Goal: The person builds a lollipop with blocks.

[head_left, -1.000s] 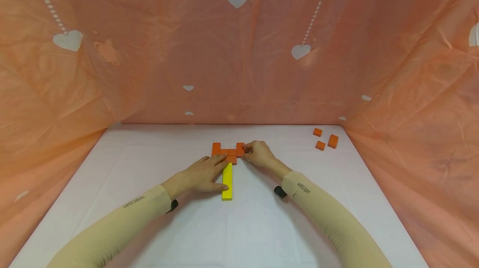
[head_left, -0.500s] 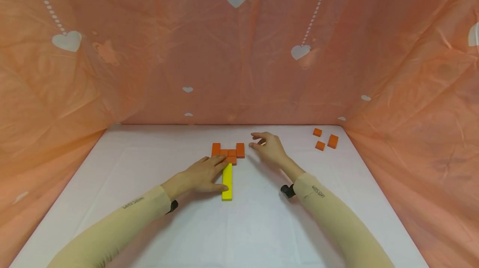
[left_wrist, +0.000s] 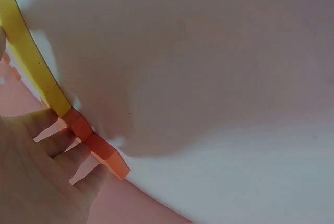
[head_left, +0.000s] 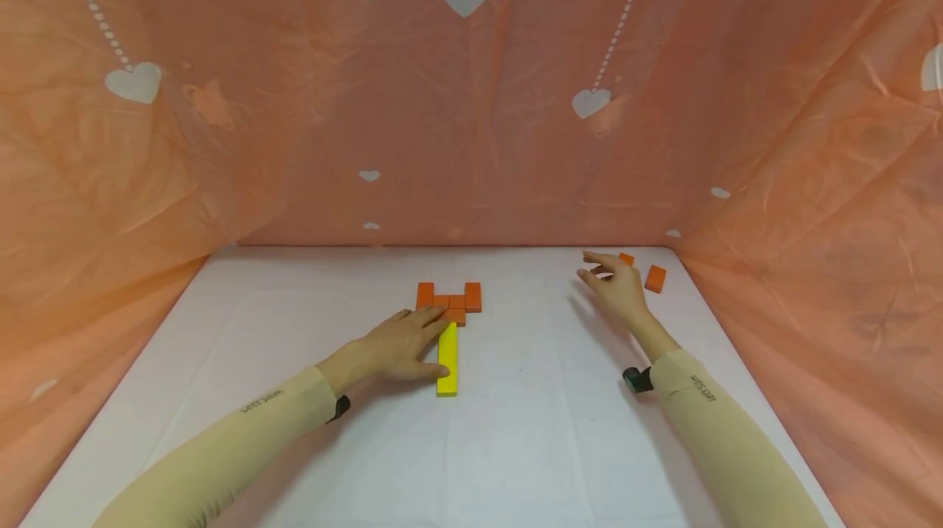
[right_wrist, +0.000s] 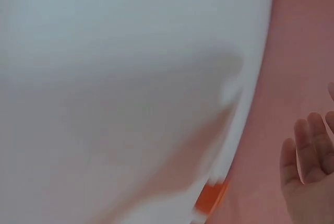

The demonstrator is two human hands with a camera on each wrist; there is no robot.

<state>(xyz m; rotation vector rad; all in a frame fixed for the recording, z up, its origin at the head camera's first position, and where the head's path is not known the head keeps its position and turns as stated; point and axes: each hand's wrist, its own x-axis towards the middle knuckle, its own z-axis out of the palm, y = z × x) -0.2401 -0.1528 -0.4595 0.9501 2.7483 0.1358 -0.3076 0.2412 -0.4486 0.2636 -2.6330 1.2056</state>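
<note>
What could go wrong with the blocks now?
Two things, maybe. The left hand is touching the yellow block and some of the middle orange blocks; if it slips, the shape might go crooked. The right hand is in front of the loose orange blocks, hiding part of one, so it might bump one by accident.

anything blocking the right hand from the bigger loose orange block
In the head view, nothing visible stands between the right hand and the bigger loose orange block. A smaller orange block, partly hidden behind the hand, lies left of the bigger one.
</note>
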